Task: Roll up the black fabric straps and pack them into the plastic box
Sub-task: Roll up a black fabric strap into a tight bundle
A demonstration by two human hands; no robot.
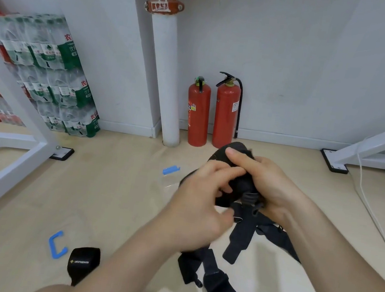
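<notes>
Pale floor (106,195), rolled black strap (84,261), blue clip (57,245)

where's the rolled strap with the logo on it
In the head view, the rolled strap lies on the floor at lower left, just right of the blue handle and beside the left forearm.

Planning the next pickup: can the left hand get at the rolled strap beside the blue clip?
Probably not yet: the left hand is busy gripping the strap bundle. Nothing blocks the rolled strap once it lets go.
</notes>
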